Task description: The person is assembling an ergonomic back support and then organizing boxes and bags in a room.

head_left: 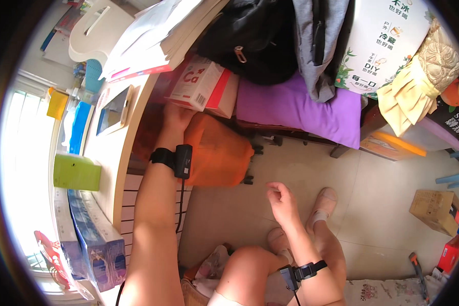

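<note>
My left arm reaches far forward, and my left hand [178, 118] is at the lower edge of a white and red carton [191, 84]. Its fingers are hidden behind or beneath the carton, so I cannot tell whether they grip it. A second red and white box [223, 94] stands against the carton's right side. Just below my left hand is an orange, fabric-like suitcase or cover [217, 153] with small black wheels. My right hand [282, 203] hangs over the floor in front of my legs, its fingers loosely bent and apart, with nothing in them.
A pale wooden desk [118, 188] with stacked papers [160, 38] runs along the left. A purple cushion [301, 109] lies below a black bag [255, 41]. On the right floor are an open cardboard box [436, 210] and an orange-and-black handled tool [418, 270].
</note>
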Available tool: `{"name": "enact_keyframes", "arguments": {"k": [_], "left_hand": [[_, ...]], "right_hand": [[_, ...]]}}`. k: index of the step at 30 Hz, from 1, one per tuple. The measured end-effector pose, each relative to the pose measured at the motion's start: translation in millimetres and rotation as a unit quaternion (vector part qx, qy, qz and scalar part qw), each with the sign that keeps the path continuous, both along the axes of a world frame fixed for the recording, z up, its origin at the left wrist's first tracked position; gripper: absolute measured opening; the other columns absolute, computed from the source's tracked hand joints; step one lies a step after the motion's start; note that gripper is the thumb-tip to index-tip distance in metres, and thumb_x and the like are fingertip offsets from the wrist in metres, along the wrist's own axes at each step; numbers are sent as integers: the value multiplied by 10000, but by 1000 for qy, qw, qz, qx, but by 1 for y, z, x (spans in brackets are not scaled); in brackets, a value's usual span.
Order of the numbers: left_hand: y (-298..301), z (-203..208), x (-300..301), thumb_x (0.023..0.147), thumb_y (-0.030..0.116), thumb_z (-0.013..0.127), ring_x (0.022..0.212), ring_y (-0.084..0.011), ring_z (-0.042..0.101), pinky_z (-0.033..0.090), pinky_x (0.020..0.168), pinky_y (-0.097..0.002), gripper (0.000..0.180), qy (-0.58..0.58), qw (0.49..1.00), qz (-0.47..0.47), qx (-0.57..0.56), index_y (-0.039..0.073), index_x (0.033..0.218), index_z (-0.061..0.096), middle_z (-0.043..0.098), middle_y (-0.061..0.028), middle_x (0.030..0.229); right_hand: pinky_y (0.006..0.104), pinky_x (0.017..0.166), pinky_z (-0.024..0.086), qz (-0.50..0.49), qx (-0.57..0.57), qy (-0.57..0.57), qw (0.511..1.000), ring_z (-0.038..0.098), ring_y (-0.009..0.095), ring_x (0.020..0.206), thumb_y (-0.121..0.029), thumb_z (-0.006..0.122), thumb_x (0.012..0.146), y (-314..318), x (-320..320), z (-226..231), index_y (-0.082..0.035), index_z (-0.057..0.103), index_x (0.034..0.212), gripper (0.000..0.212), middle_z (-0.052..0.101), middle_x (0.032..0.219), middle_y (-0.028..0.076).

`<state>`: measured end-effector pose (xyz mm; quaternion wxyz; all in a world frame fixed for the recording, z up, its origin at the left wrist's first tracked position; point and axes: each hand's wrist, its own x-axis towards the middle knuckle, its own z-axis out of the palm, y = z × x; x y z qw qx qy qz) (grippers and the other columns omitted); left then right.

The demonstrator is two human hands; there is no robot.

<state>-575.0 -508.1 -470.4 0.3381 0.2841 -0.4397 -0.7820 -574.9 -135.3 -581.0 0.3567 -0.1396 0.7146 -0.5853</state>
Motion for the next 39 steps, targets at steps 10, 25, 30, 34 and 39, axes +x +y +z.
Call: {"name": "enact_keyframes", "arguments": {"k": [10,25,30,34,39], "left_hand": [[87,-50,139,944,461,512,1408,-411,175,214,1126,-480,669,-520,684,276,-430,83,1458,310,89,-273,1529],[83,-47,121,931,476,519,1418,-415,131,236,1124,-424,753,-473,764,282,-336,42,1476,233,95,-280,1524],[76,-49,127,942,509,438,1383,-478,171,261,1105,-487,725,-551,706,264,-358,80,1484,218,64,-338,1501],[63,-44,136,922,553,435,1400,-447,164,211,1085,-606,752,-634,512,187,-548,94,1480,226,160,-308,1500],[114,-27,82,871,519,542,1398,-393,216,226,1072,-600,761,-597,520,-2,-611,88,1448,295,288,-172,1500]], "right_hand": [[335,768,515,65,-14,-18,998,659,217,865,-178,565,904,12,-4,6,-48,613,1114,251,675,979,128],[374,766,519,75,32,55,995,662,257,886,-126,570,876,2,9,-6,-33,628,1057,211,648,1051,155],[384,768,522,80,45,105,990,666,271,857,-118,578,866,2,8,-20,-35,635,1032,194,649,1031,158],[384,768,522,50,62,111,991,667,270,849,-123,579,866,5,5,-24,-41,639,1012,178,654,1003,152],[354,782,529,79,93,131,984,670,247,905,-137,585,878,11,-5,-22,-40,637,1053,207,653,1064,142]]}}
